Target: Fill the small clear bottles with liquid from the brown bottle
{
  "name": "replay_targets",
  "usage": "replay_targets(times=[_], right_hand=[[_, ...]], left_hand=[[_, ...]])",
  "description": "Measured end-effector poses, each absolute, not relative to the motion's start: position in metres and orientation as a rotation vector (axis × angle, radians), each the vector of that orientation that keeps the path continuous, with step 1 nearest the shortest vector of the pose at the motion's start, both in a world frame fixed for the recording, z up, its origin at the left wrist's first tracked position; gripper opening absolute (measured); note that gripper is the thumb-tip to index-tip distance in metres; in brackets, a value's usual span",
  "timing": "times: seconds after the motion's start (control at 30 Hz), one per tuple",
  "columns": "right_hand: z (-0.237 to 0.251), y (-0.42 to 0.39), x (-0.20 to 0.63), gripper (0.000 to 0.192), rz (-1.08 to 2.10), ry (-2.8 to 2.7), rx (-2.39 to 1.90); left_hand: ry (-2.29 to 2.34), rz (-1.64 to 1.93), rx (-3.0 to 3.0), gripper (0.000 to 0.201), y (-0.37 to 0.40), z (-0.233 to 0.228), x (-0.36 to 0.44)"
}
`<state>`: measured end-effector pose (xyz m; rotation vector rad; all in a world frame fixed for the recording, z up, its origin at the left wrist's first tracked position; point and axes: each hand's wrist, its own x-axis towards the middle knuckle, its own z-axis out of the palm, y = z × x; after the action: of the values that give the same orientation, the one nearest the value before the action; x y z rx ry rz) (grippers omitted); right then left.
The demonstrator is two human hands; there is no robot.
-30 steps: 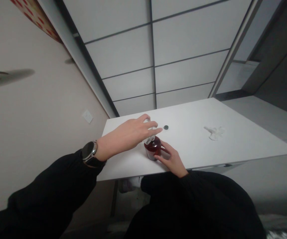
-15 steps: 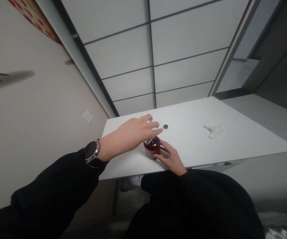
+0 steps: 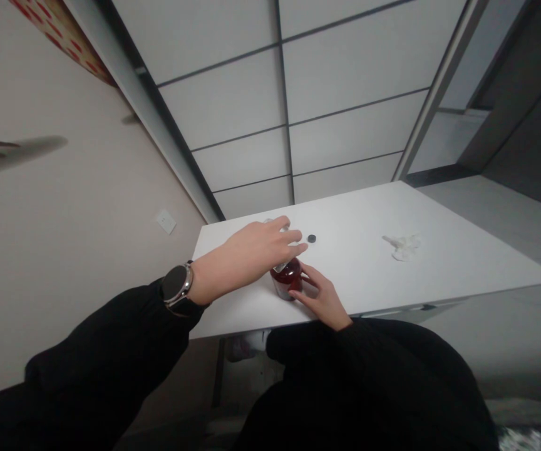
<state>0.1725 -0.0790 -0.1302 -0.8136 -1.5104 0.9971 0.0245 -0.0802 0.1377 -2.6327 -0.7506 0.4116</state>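
A round bottle of dark red liquid (image 3: 288,275) stands on the white table (image 3: 355,250) near its front edge. My right hand (image 3: 324,297) is closed around the bottle's right side, thumb toward me and fingers behind. Over the top of the bottle, my left hand (image 3: 270,243) curls its fingers around a clear container (image 3: 282,267). Only small parts of that container show, above and below the hand; its lower end meets the bottle's top, whose mouth is hidden. A small dark cap (image 3: 312,238) lies just beyond my left fingertips.
A crumpled white tissue (image 3: 404,247) lies on the right half of the table. White panelled sliding doors (image 3: 345,119) rise behind the table. On the left is a wall with a socket (image 3: 166,221). A drawer handle (image 3: 426,307) shows below the front edge.
Both hands keep their hold on the bottle and the clear container, in nearly the same place. The view has shifted very slightly.
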Motion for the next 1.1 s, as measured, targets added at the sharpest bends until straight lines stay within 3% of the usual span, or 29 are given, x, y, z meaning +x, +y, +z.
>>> replay_targets(times=[1.1], right_hand=[[-0.134,-0.079,0.173,0.07,0.988,-1.491,-0.856]], left_hand=[[-0.738,0.447,-2.615,0.022,-0.087,0.137,0.039]])
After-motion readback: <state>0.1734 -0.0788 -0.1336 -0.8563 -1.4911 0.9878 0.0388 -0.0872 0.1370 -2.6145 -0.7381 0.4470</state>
